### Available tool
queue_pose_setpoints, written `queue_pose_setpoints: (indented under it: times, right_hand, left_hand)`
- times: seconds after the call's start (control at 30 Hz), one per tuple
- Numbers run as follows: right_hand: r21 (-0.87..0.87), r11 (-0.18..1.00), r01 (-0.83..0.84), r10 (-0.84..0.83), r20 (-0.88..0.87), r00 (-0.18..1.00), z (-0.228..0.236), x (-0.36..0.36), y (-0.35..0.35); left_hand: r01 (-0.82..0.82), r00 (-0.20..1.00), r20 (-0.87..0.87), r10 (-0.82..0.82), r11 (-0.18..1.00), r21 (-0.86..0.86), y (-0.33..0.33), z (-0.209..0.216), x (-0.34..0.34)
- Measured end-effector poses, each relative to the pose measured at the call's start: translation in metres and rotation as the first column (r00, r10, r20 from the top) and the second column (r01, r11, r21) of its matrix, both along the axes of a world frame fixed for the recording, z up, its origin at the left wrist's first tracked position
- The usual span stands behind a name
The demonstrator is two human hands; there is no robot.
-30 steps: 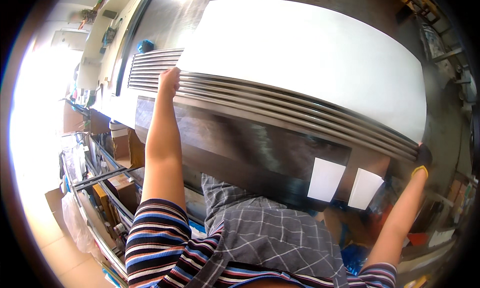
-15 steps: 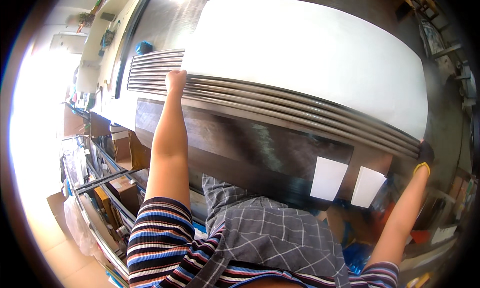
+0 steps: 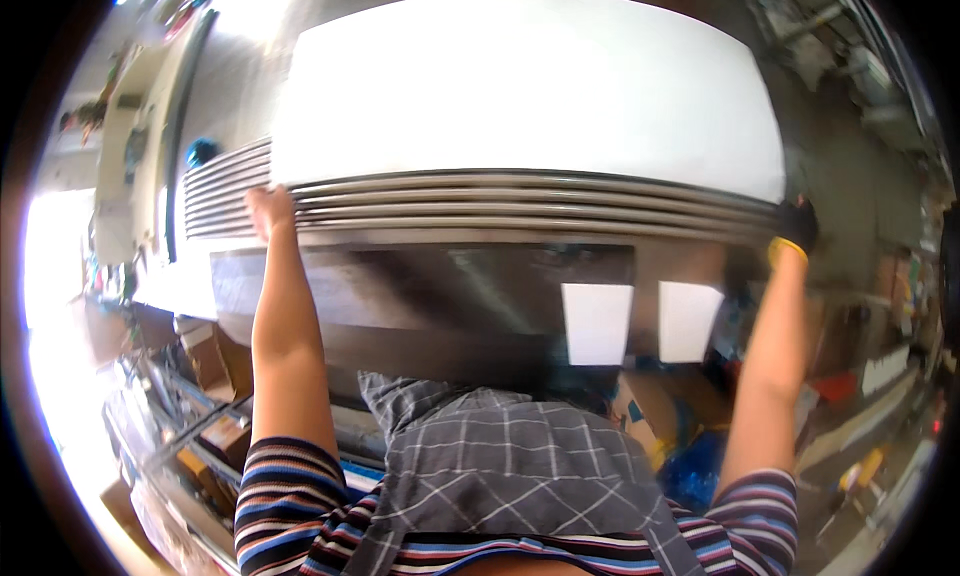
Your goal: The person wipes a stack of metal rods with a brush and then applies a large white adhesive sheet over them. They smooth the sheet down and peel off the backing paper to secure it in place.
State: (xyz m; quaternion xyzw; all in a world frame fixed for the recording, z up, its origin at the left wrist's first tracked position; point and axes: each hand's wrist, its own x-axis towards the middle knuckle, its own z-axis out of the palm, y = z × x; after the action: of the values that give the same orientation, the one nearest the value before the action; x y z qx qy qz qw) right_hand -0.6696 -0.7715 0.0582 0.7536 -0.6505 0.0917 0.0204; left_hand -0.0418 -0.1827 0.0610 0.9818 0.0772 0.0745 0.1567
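Observation:
A large white sheet [image 3: 520, 86] lies over a row of metal rollers [image 3: 480, 204], its near edge running across them. My bare left hand [image 3: 268, 212] pinches the sheet's near left corner, just above the rollers. At the near right corner is my right hand [image 3: 797, 226], in a dark glove with a yellow cuff. Its fingers are closed at that corner, though the glove blurs and hides part of the grip. Between my hands the sheet lies flat.
A dark metal ledge [image 3: 440, 286] fronts the rollers, with two small white paper pieces [image 3: 597, 324] on its right part. A blue bundle [image 3: 202, 153] sits by the rollers' left end. Shelving with cardboard boxes [image 3: 212, 361] stands at lower left.
The view has turned and shifted, so the rollers and sheet now lie nearly level and further left in view. Both hands remain at the sheet's near corners.

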Motion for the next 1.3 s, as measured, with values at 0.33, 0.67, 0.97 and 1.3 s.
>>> queue_pose_setpoints:
  times: [0.33,0.67,0.97,1.3]
  right_hand:
    - [-0.104,0.759,-0.643,0.631,0.36,0.687,0.049,0.183,0.218]
    - [-0.085,0.777,-0.624,0.603,0.385,0.699,0.055,0.085,0.246]
    - [0.2,0.718,-0.667,0.645,0.17,0.745,0.064,0.108,0.324]
    - [0.158,0.735,-0.659,0.637,0.169,0.752,0.065,0.104,0.328]
  left_hand:
    - [0.776,0.631,0.049,-0.774,0.63,-0.028,-0.167,0.03,-0.206]
    - [0.958,0.127,0.21,-0.969,0.065,-0.279,-0.106,0.031,-0.325]
    - [0.973,0.114,0.07,-0.991,0.097,-0.209,-0.099,0.028,-0.362]
    - [0.975,0.141,0.074,-0.987,0.125,-0.185,-0.101,0.028,-0.365]
